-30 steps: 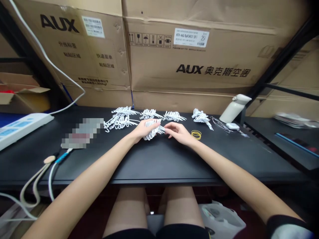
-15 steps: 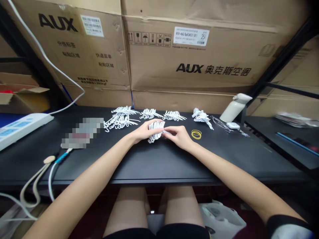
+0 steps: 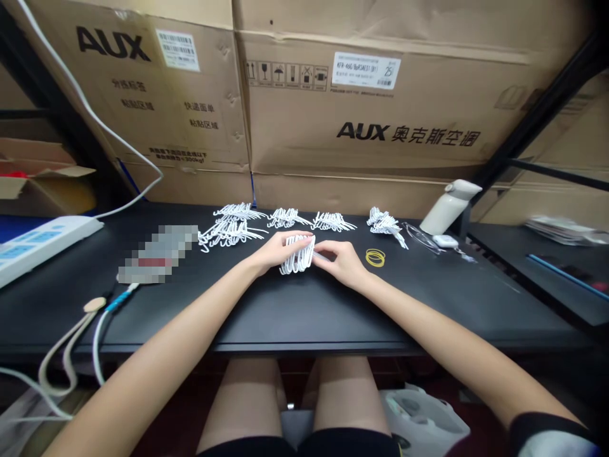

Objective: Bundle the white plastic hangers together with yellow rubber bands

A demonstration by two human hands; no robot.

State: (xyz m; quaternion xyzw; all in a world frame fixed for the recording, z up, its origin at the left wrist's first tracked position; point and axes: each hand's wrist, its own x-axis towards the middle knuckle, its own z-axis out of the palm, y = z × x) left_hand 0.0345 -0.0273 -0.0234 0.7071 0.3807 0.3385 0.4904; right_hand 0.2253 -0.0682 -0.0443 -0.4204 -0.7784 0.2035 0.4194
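A bundle of white hooks is gripped in my left hand, whose thumb lies across its top. My right hand is at the bundle's right side, thumb and fingers pinched on the ends of the hooks. Behind the hands, similar white hooks lie in several piles: a double pile at the left, one near the middle, one right of it and one farther right. Yellow rings lie to the right of my right hand.
A white bottle, a white case and a cable stand at the right on the black table. A power strip and a pixelated device lie left. Large cardboard boxes rise behind.
The bundle has turned slightly in my left hand, with its lower end shifted a little left. My right hand stays close to its right side.
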